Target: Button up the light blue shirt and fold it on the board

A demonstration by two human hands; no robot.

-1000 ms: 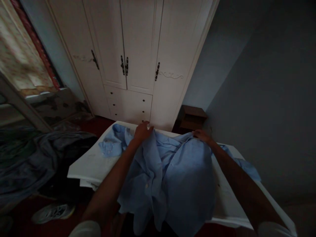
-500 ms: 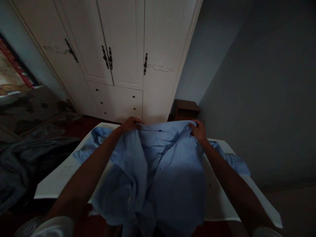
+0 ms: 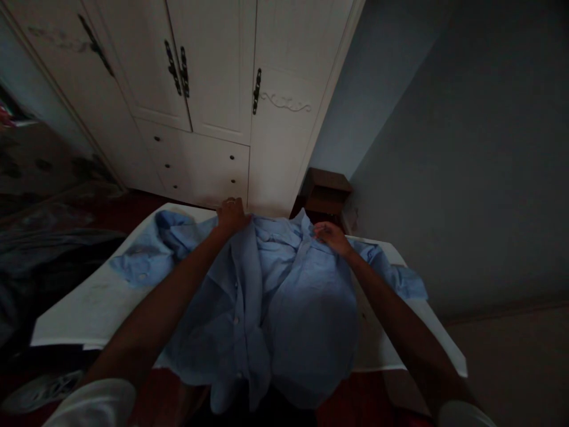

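A light blue button-up shirt point(image 3: 306, 308) lies front side up over a white board, its lower hem hanging past the near edge. The front is unbuttoned and parted down the middle, with the collar end at the far side. My left hand point(image 3: 232, 217) is closed on the fabric at the far left shoulder, beside the collar. At the right of the collar, my right hand point(image 3: 332, 236) has its fingers loosely bent and apart, close to or touching the cloth. Both sleeves spread outward, the left one rumpled with its cuff buttons showing.
The white board point(image 3: 84, 314) shows on both sides of the shirt. Beyond it stands a white wardrobe point(image 3: 213, 77) with dark handles. A small brown cabinet point(image 3: 326, 187) sits behind to the right. Dark cloth point(image 3: 57, 261) is heaped at left, and a shoe point(image 3: 42, 391) shows below.
The shirt's collar end has been lowered onto the board. My right hand has let go of the far edge and shifted left; my left hand has moved slightly left. The view has tilted down.
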